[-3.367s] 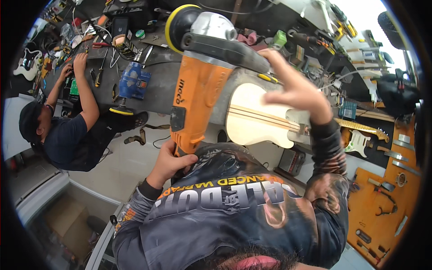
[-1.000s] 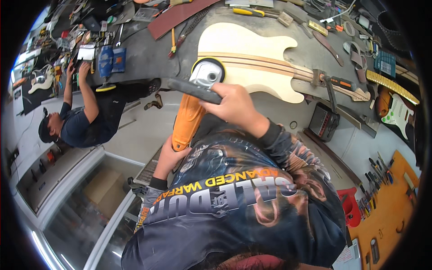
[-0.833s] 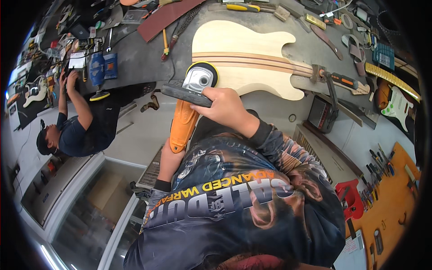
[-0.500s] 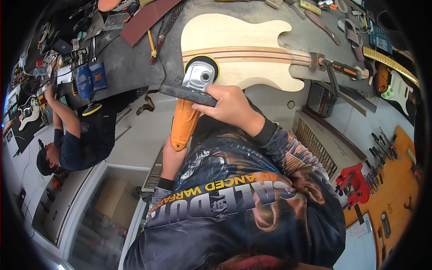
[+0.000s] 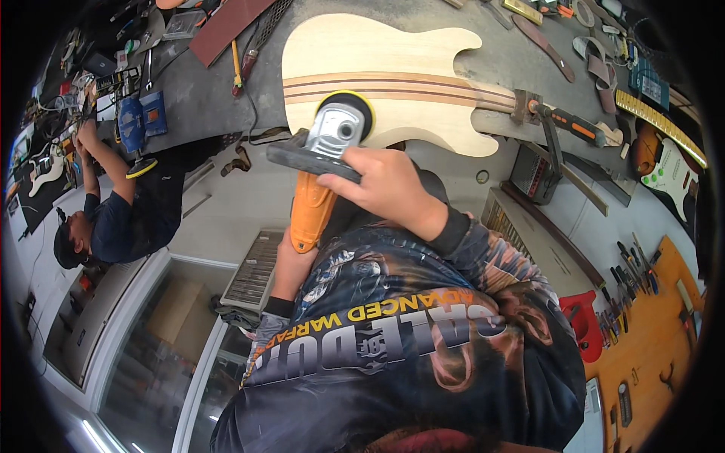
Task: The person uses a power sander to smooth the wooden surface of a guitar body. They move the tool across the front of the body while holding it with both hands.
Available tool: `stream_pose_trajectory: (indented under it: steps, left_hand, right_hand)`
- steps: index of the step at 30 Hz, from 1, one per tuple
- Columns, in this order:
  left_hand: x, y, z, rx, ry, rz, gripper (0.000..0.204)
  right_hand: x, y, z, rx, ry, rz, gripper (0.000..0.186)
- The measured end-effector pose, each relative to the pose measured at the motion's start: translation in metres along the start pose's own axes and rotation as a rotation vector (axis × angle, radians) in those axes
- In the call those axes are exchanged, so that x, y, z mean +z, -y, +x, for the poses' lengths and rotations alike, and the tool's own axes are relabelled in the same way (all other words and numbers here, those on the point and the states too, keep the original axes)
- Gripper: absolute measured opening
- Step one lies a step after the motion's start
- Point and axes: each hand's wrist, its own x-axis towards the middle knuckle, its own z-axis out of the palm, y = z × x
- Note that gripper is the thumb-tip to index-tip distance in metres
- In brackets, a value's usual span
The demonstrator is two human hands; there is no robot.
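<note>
1. The orange sander (image 5: 321,177) sits at upper centre, its yellow-rimmed disc now at the lower edge of the bare wooden guitar body (image 5: 377,75); seconds ago we held it lifted clear.
2. Our right hand (image 5: 385,189) clasps the black side handle; our left hand (image 5: 291,260) wraps the orange grip from below.
3. With the disc lowered, we judge that sanding is starting.
4. A clamp (image 5: 563,124) pins the body at right; a co-worker (image 5: 121,215) works at left.

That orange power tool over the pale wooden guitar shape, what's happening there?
A person is holding an orange and grey angle grinder with a yellow-rimmed sanding disc against the lower edge of an unfinished pale wooden guitar body with dark centre stripes, which lies on a grey workbench. The right hand grips the black side handle; the left hand is at the orange rear grip. A second person works further along the bench.
</note>
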Motion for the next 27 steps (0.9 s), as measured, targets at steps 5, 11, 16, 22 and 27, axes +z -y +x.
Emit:
stream_pose_trajectory:
  steps: [5, 11, 16, 22, 27]
  left_hand:
    - [0.013, -0.007, -0.006, -0.056, -0.013, -0.030, 0.052]
    - [0.045, -0.033, -0.008, 0.010, 0.027, -0.025, 0.056]
    - [0.048, -0.045, -0.012, -0.020, 0.093, 0.020, 0.066]
    - [0.054, 0.004, -0.041, -0.051, -0.042, -0.112, 0.062]
    - [0.058, 0.025, -0.060, -0.102, -0.149, -0.159, 0.053]
  right_hand:
    - [-0.011, -0.004, 0.001, -0.021, 0.039, -0.012, 0.058]
    - [-0.057, -0.025, -0.030, 0.040, -0.004, -0.018, 0.053]
    - [-0.064, -0.029, -0.043, 0.076, -0.021, 0.020, 0.052]
    - [-0.022, -0.007, -0.019, -0.055, 0.117, -0.026, 0.053]
    - [0.011, 0.007, -0.007, -0.147, 0.224, -0.046, 0.055]
